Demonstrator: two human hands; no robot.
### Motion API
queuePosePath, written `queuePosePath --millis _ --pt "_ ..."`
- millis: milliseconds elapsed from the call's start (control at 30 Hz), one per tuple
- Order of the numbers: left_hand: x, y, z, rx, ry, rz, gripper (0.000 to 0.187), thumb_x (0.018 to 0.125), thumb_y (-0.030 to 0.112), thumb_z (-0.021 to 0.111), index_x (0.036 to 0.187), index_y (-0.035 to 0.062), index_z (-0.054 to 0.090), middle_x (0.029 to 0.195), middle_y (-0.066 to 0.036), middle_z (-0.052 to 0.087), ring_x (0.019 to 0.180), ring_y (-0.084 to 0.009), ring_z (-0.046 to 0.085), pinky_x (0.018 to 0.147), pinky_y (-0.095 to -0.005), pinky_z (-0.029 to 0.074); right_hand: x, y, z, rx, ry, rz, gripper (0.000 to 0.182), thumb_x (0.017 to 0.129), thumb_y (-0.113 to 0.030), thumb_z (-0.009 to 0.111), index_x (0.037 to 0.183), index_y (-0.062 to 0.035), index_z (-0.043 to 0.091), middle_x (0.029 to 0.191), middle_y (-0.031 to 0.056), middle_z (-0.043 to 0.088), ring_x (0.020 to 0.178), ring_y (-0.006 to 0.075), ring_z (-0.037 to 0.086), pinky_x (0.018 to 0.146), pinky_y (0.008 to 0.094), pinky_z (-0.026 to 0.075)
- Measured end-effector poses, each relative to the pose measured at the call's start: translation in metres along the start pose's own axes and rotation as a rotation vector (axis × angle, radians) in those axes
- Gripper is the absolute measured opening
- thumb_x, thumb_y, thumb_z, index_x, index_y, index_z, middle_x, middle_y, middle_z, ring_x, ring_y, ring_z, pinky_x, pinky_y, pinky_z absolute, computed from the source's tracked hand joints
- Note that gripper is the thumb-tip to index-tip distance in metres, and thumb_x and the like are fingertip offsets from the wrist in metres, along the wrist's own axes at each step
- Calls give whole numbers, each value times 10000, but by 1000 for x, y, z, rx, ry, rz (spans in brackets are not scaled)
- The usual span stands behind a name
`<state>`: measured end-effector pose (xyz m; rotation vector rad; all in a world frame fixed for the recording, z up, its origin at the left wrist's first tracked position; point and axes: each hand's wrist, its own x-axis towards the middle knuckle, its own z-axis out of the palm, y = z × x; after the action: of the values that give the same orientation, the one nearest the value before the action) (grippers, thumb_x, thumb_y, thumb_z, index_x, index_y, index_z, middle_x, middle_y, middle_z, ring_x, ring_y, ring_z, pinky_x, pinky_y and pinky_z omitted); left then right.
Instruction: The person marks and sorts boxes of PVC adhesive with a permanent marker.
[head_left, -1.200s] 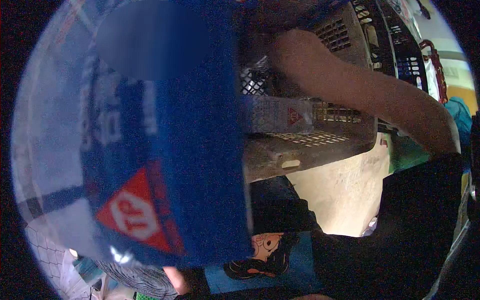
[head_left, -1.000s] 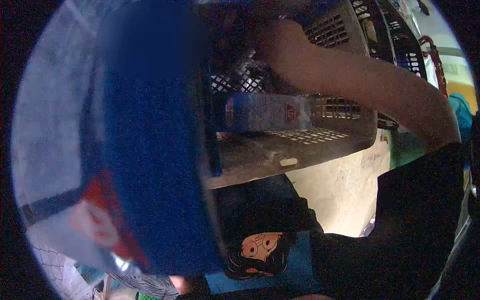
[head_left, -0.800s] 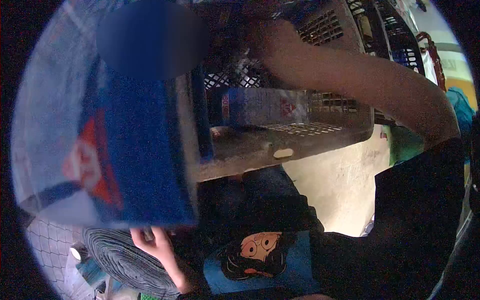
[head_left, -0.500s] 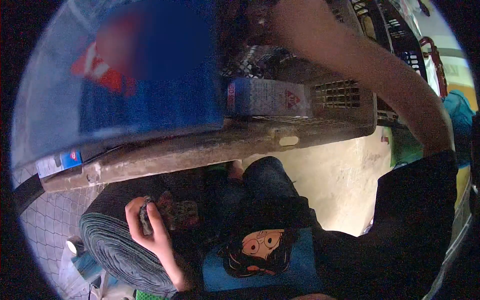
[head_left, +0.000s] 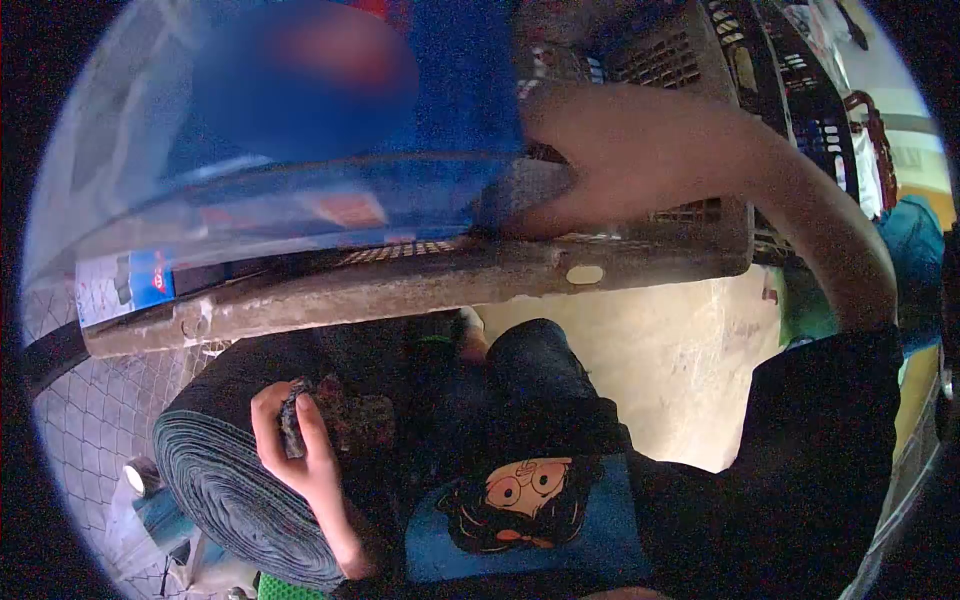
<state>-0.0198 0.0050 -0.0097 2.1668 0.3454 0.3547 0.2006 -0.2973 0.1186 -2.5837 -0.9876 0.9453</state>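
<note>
My left hand (head_left: 300,440) is raised in front of the dark fabric roll (head_left: 240,480), with thumb and fingers closed on a small, dark grey, crumpled scrap (head_left: 291,418). Its exact kind is too small to make out. My right hand (head_left: 600,160) reaches into the brown plastic crate (head_left: 480,285), thumb and fingers around the end of a greyish carton (head_left: 530,187). The fingertips are partly hidden and blurred. Left of that hand, a large blue surface with red patches (head_left: 460,110) covers much of the crate; part of it is blurred.
A blue-and-white printed box (head_left: 125,285) sits at the crate's left end. Black crates (head_left: 800,90) stand at the far right. Below lie the pale floor (head_left: 660,370) and my knees (head_left: 540,360). Wire mesh (head_left: 90,420) and green netting (head_left: 290,588) show at left.
My right hand has come down and nearer inside the crate. The blue surface extends farther right, and the carton's printed side is now hidden. My left hand has barely moved.
</note>
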Motion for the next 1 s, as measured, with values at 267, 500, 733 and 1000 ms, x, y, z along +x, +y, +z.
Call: queuePosePath --millis 267,500,733,1000 --pt "21 22 18 -25 -7 -39 82 880 3 620 949 -38 607 943 -114 630 881 -208 587 867 -315 453 -3 38 -16 -292 252 43 625 731 -266 777 1279 -36 584 1040 241 679 1038 396 657 902 500 538" --pt "14 16 9 -2 -6 1 81 881 11 626 943 -38 607 940 -113 628 880 -203 585 864 -314 451 -33 34 -48 -395 549 51 523 809 -179 754 1288 -54 585 1239 178 594 1109 332 608 960 445 491" --pt "14 15 8 -7 -10 11 90 881 21 631 944 -40 606 939 -109 628 879 -205 586 865 -315 449 -33 75 -47 -539 452 309 642 801 -159 766 1379 -54 505 1309 164 543 1169 334 576 989 434 482" --pt "14 15 9 -46 -17 -33 96 875 27 640 943 -34 612 925 -113 629 863 -213 589 848 -320 459 -8 79 2 -633 510 294 666 763 -133 786 1354 -91 481 1250 163 591 1135 361 606 972 436 517"
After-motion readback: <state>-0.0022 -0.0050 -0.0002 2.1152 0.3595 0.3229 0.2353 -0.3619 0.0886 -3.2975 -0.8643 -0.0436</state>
